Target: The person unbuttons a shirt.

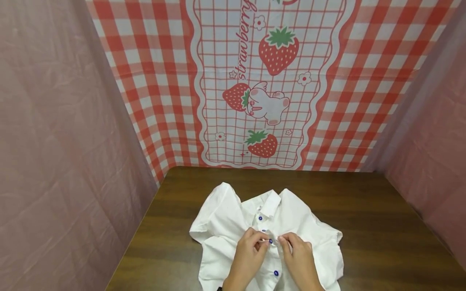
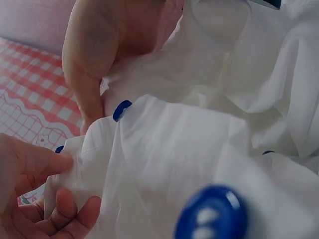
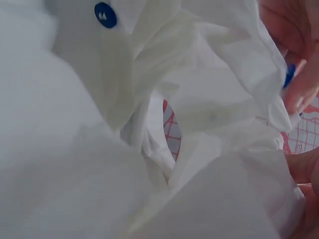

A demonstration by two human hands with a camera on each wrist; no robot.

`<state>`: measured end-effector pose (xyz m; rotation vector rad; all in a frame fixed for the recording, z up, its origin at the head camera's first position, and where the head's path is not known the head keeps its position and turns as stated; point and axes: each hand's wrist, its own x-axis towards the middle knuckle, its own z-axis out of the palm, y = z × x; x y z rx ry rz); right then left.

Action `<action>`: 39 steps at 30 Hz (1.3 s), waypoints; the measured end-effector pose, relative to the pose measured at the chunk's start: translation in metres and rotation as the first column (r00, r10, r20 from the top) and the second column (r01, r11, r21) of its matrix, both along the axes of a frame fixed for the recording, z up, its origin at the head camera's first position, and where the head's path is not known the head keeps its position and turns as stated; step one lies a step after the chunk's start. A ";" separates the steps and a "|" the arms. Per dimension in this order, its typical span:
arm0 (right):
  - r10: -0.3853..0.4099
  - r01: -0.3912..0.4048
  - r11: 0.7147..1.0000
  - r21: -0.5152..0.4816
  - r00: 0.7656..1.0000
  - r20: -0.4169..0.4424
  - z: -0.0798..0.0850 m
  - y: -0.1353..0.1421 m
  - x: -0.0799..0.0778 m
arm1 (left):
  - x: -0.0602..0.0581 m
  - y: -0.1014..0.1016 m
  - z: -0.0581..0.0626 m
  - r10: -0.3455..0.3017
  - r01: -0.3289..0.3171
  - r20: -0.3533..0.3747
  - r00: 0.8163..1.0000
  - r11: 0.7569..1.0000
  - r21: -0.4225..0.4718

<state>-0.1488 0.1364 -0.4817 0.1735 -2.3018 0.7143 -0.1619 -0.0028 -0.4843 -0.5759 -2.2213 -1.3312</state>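
Observation:
A white short-sleeved shirt (image 1: pixel 222 218) with blue buttons lies spread on the table, collar (image 1: pixel 271 204) away from me. At mid-front my left hand (image 1: pixel 248 255) pinches the button edge between thumb and fingers, beside a blue button (image 1: pixel 271 241). Just across from it, my right hand (image 1: pixel 300 256) pinches the opposite front edge with thumb and forefinger. A small gap parts the two hands. Lower down sits another button (image 1: pixel 276 273); one near the collar (image 1: pixel 260 218) also shows. Close up in the left wrist view, a large blue button (image 2: pixel 212 214) stands out on the cloth.
Under the shirt is a dark brown wooden table (image 1: pixel 382 226). A red-and-white checked cloth with strawberries (image 1: pixel 278 50) hangs behind it. Pinkish curtains (image 1: pixel 65 141) close off both sides.

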 end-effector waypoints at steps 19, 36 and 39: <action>-0.029 -0.088 0.975 0.205 0.862 0.507 -0.004 0.037 0.005 | 0.024 -0.025 -0.018 -0.032 0.037 0.213 0.976 0.999 -0.020; 0.078 -0.193 0.887 0.419 0.958 0.275 -0.019 -0.012 -0.029 | 0.030 -0.032 -0.039 -0.051 0.053 0.026 0.998 0.995 -0.088; 0.088 -0.174 0.890 0.421 0.973 0.214 -0.019 -0.012 -0.033 | 0.031 -0.033 -0.037 -0.054 0.058 0.044 0.998 0.994 -0.093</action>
